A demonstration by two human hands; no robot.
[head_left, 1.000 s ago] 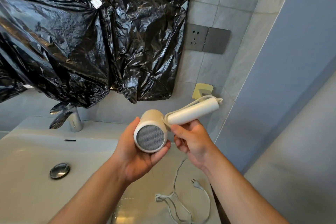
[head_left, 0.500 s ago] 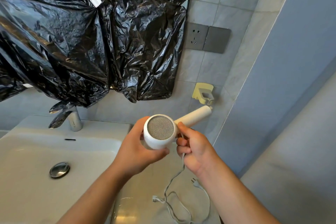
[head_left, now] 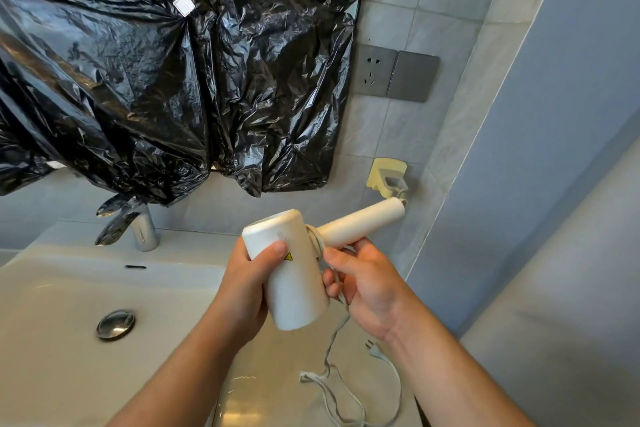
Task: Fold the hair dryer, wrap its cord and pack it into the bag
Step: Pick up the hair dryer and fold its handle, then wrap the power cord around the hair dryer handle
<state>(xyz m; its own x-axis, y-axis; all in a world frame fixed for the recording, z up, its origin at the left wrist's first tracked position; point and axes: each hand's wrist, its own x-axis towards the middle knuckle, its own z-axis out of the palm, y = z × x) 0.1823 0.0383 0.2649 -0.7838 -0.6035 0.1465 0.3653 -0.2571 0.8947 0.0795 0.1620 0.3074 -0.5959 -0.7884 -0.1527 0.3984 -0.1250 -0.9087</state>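
Observation:
A white hair dryer [head_left: 294,274] is held above the counter, its barrel pointing down toward me and its handle [head_left: 363,224] sticking out to the upper right. My left hand [head_left: 247,284] grips the barrel, thumb on its side. My right hand [head_left: 363,284] pinches the white cord [head_left: 332,340] just below the joint, where a loop of cord circles the handle's base. The rest of the cord hangs down and lies in loose loops on the counter, ending in the plug [head_left: 372,348]. No bag for packing is identifiable.
A white sink [head_left: 69,322] with a chrome drain [head_left: 115,323] and faucet [head_left: 145,230] is at the left. Black plastic sheeting [head_left: 156,62] covers the wall above. A grey socket plate [head_left: 394,74] and a yellowish wall holder [head_left: 386,177] are at the right.
The dryer has been rotated: its grille end faced me before, now the barrel's side shows and it points downward. My right hand has shifted to the cord by the joint.

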